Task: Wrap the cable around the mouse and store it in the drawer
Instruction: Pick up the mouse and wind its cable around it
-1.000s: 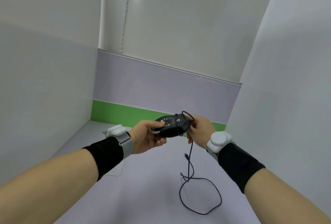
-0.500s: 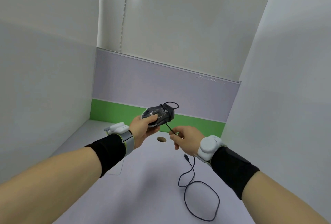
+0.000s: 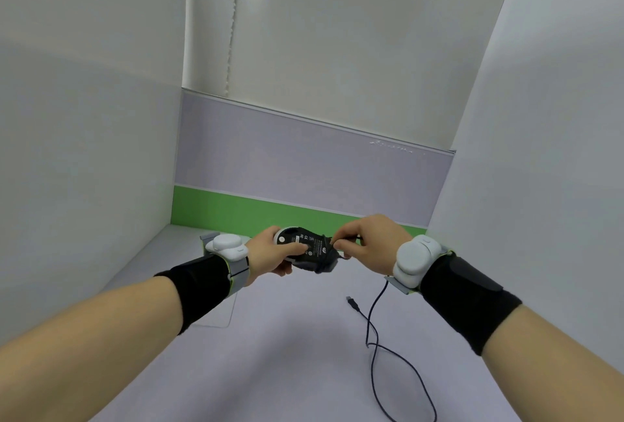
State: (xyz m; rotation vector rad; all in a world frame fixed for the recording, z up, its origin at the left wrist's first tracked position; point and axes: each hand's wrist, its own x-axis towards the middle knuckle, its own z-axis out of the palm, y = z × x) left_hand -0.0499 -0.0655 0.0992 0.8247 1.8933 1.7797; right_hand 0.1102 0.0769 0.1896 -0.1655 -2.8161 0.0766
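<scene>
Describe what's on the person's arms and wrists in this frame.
Forearms are bare. Each wrist carries a wide black fabric band; the right one shows a strap flap across it. Just hand-side of each band sits a rounded white plastic pod, left and right, on a grey strap with thin yellow-green edging. Left hand and right hand are ungloved. No markings legible.
</scene>
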